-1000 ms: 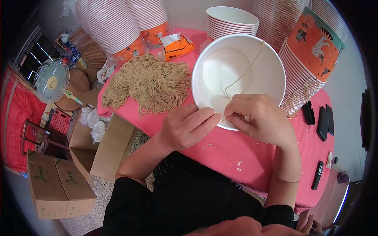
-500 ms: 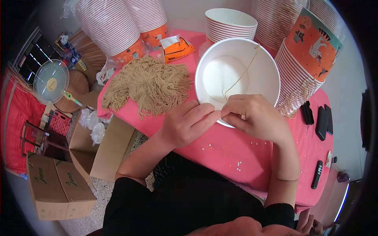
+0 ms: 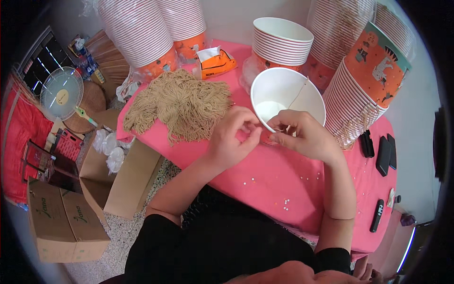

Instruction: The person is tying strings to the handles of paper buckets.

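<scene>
A white paper tub (image 3: pixel 312 105) tilts toward me on the pink table, its orange outside partly showing below. From its far rim a thin beige cord (image 3: pixel 298 93) runs down inside and disappears behind my right hand (image 3: pixel 305 135). That hand is bent over the near rim, thumb and fingers pinched at the cord's end. Just left of the rim, my left hand (image 3: pixel 234 137) has curled fingers, with the fingertips against the tub's outer side; whatever they pinch is too small to make out. A heap of beige cords (image 3: pixel 182 106) lies to the left of the tub.
Tall stacks of tubs (image 3: pixel 137 35) stand back left; a shorter stack (image 3: pixel 283 42) and a leaning orange stack (image 3: pixel 352 102) stand behind and right. An orange tissue pack (image 3: pixel 216 64), small white dots (image 3: pixel 286 202) and phones (image 3: pixel 385 156) lie on the pink cloth (image 3: pixel 265 189). Open cardboard box (image 3: pixel 132 184) at left.
The tub has tipped and now shows less of its inside. My left fingers have drawn back from the rim and curled more; my right hand stays at the near rim.
</scene>
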`<state>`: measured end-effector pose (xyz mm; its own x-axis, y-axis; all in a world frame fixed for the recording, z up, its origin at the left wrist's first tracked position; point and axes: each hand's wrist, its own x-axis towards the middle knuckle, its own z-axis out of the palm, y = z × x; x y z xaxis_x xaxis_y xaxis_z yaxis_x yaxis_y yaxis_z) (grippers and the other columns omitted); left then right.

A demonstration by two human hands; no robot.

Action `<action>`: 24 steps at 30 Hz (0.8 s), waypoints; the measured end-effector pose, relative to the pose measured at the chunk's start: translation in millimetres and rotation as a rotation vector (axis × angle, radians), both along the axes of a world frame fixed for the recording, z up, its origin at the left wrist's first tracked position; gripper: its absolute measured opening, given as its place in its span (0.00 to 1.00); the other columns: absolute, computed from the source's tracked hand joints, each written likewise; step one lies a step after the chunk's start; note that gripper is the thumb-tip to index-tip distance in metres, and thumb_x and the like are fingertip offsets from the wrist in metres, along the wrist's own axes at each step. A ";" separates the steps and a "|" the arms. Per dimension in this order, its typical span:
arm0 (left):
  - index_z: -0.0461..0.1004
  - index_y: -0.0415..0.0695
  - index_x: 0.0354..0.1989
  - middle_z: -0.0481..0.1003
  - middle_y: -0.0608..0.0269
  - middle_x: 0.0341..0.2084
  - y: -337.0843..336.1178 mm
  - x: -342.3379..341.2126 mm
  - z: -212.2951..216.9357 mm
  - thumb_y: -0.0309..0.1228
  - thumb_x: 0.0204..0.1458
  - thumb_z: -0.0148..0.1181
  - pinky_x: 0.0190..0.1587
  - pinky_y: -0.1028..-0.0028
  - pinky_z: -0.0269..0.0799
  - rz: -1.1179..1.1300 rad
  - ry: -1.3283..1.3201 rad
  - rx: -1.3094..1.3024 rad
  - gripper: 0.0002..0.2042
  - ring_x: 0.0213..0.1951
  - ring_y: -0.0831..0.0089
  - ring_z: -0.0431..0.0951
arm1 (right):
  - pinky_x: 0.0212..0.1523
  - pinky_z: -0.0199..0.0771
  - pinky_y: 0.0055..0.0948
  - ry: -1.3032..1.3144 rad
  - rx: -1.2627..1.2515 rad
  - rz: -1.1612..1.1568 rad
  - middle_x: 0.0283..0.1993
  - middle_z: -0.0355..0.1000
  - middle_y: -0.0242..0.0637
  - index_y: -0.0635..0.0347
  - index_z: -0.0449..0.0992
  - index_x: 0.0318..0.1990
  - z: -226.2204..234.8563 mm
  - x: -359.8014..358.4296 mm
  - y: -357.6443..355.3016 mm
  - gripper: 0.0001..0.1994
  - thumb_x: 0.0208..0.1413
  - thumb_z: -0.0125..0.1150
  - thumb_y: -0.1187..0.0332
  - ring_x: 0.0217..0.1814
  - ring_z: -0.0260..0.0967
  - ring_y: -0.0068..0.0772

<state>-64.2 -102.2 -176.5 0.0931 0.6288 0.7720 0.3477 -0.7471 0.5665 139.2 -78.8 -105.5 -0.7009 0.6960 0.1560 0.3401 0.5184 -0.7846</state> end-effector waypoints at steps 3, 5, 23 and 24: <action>0.71 0.38 0.33 0.72 0.61 0.30 -5.5 4.4 -5.4 0.19 0.44 0.64 0.30 0.76 0.75 0.016 0.104 -0.029 0.09 0.30 0.71 0.77 | 0.29 0.66 0.22 -0.004 0.046 -0.006 0.29 0.71 0.31 0.66 0.76 0.40 -0.9 -2.0 0.7 0.09 0.52 0.64 0.74 0.29 0.66 0.19; 0.72 0.38 0.33 0.72 0.61 0.30 -2.8 5.9 -7.5 0.19 0.45 0.64 0.30 0.76 0.75 0.004 0.076 -0.039 0.09 0.29 0.71 0.77 | 0.29 0.66 0.22 0.015 0.076 0.006 0.29 0.71 0.31 0.65 0.76 0.41 -2.7 -4.1 0.9 0.09 0.52 0.64 0.74 0.29 0.66 0.19; 0.68 0.43 0.38 0.76 0.55 0.36 4.0 -25.4 22.9 0.28 0.62 0.49 0.26 0.80 0.69 -0.510 -0.855 -0.469 0.03 0.28 0.75 0.76 | 0.26 0.59 0.21 -0.025 0.251 -0.265 0.24 0.63 0.26 0.66 0.75 0.43 2.6 19.2 13.3 0.10 0.53 0.57 0.79 0.24 0.56 0.15; 0.68 0.43 0.38 0.76 0.55 0.36 3.7 -26.4 27.3 0.28 0.62 0.49 0.26 0.80 0.69 -0.520 -0.849 -0.454 0.03 0.28 0.75 0.76 | 0.25 0.59 0.21 -0.032 0.316 -0.293 0.24 0.64 0.26 0.66 0.75 0.43 3.0 19.2 12.9 0.09 0.53 0.57 0.79 0.24 0.56 0.15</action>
<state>-90.6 -98.6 -149.2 -0.0235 0.9091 0.4160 -0.5842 -0.3502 0.7322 158.5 -65.9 -102.5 -0.4884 0.7880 0.3749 0.5300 0.6092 -0.5899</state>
